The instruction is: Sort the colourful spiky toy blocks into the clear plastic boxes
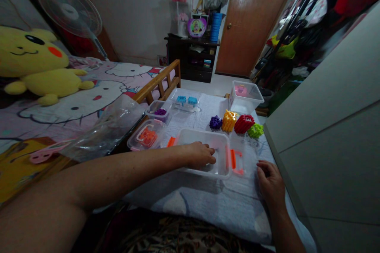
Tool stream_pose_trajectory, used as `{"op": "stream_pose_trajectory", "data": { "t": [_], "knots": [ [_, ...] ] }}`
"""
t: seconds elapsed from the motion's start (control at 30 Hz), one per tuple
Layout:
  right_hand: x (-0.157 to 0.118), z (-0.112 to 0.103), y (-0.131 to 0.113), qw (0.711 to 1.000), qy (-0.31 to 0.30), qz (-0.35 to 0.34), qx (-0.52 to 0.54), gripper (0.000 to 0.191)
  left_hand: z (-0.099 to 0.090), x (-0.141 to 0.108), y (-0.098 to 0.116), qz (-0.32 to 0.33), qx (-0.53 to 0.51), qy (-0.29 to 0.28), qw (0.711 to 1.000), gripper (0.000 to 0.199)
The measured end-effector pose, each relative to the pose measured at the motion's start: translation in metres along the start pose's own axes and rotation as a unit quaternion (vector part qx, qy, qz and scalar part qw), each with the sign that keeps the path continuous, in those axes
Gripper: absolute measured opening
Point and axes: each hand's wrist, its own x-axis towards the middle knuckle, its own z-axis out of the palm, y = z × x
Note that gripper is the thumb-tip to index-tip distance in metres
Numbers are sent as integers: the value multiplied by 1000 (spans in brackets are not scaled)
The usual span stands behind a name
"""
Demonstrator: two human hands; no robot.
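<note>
My left hand [202, 155] reaches into a clear plastic box [221, 142] with orange side latches. Its fingers are stretched and slightly apart, with nothing visible in them. The box's floor under the palm is hidden. Right of the box lies a flat clear lid [249, 156] with an orange handle [233, 159]. My right hand [270, 182] rests on the cloth at the lid's right edge, fingers loosely bent and thumb apart, with nothing visible in it. Behind the box stand linked plastic clusters: dark purple [215, 122], yellow [229, 121], red [244, 123] and lime green [255, 130].
Left of the box sit containers with orange pieces [147, 136] and purple pieces [160, 112]. A clear tray [175, 104] holds blue pieces [187, 100]. A tall clear bin [246, 102] stands back right. Plastic wrap [107, 130] lies on the bed; a white cabinet [332, 126] borders the right.
</note>
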Motion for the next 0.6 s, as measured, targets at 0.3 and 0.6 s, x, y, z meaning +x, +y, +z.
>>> {"op": "stream_pose_trajectory", "data": {
  "t": [0.3, 0.6],
  "knots": [
    [0, 0, -2, 1000, 3, -6, -6, 25, -2, 2, 1, -20, 16, -26, 999, 23],
    [0, 0, -1, 1000, 2, -11, 3, 23, -15, -3, 4, -22, -7, 5, 1000, 36]
  ]
}}
